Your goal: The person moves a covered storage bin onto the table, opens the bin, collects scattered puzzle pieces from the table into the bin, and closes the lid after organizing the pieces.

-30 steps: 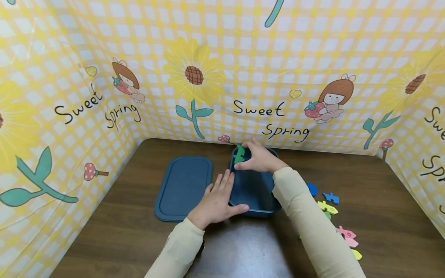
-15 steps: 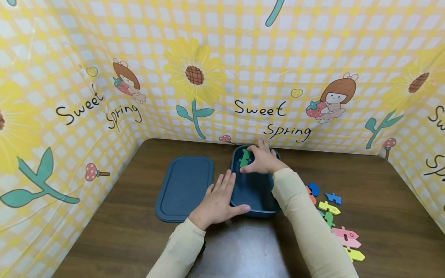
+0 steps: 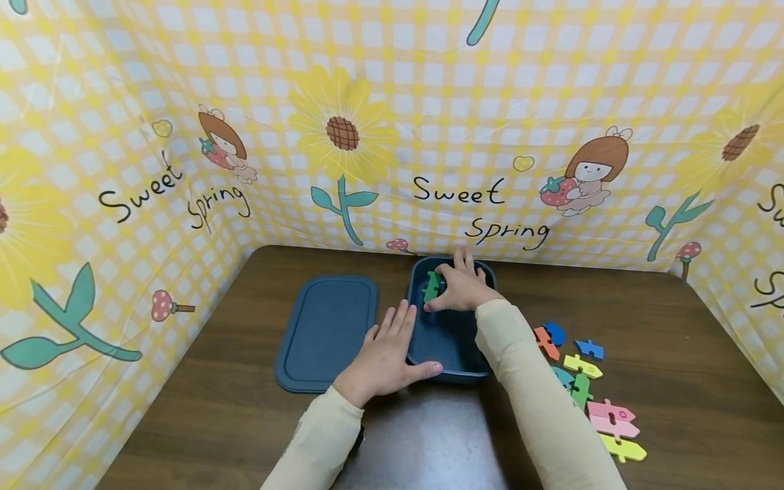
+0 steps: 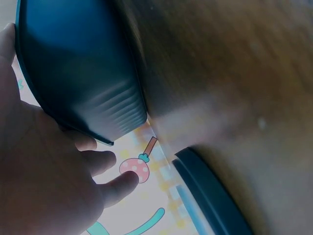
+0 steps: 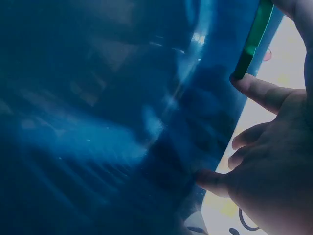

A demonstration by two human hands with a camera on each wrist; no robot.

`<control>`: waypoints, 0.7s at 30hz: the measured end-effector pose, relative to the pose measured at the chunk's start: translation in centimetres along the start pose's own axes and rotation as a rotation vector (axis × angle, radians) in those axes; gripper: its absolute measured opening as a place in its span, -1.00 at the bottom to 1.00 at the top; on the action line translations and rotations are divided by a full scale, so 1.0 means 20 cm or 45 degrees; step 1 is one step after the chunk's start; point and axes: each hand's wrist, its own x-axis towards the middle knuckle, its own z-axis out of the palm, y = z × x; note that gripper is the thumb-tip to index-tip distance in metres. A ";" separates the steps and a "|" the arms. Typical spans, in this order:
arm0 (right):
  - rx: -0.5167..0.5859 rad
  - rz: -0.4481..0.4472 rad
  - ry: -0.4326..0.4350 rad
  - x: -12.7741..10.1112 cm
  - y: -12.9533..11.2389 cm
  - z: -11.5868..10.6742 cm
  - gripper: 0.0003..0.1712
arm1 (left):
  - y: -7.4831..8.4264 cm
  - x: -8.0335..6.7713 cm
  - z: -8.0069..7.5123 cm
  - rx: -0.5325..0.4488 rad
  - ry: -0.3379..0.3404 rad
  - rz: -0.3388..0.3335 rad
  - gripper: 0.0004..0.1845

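Observation:
A dark blue box (image 3: 450, 371) stands open on the brown table. My right hand (image 3: 461, 286) reaches into its far end and pinches a green foam piece (image 3: 431, 286) between thumb and fingers; in the right wrist view the green foam piece (image 5: 253, 38) hangs over the box's blue inside (image 5: 112, 112). My left hand (image 3: 387, 354) lies flat against the box's left near corner, thumb along the front rim, fingers straight. In the left wrist view its fingers (image 4: 105, 164) show beside the box wall (image 4: 83, 83).
The box's blue lid (image 3: 327, 331) lies flat left of the box, its edge (image 4: 210, 193) also in the left wrist view. Several coloured foam pieces (image 3: 588, 388) lie scattered on the table right of my right sleeve. A patterned yellow screen (image 3: 392, 122) walls in the table.
My right hand has lowered the green piece from above the box's far rim down into the box. My left hand has stayed in place.

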 end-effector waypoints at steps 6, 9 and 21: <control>-0.004 0.023 -0.021 0.02 0.01 0.04 0.10 | 0.00 0.00 0.01 -0.014 -0.003 0.003 0.14; -0.030 0.034 -0.027 0.02 0.00 0.05 0.10 | -0.01 0.00 0.01 -0.013 0.004 0.008 0.14; -0.143 0.061 -0.040 0.03 -0.01 0.07 0.12 | 0.00 -0.01 -0.01 -0.007 -0.010 -0.001 0.17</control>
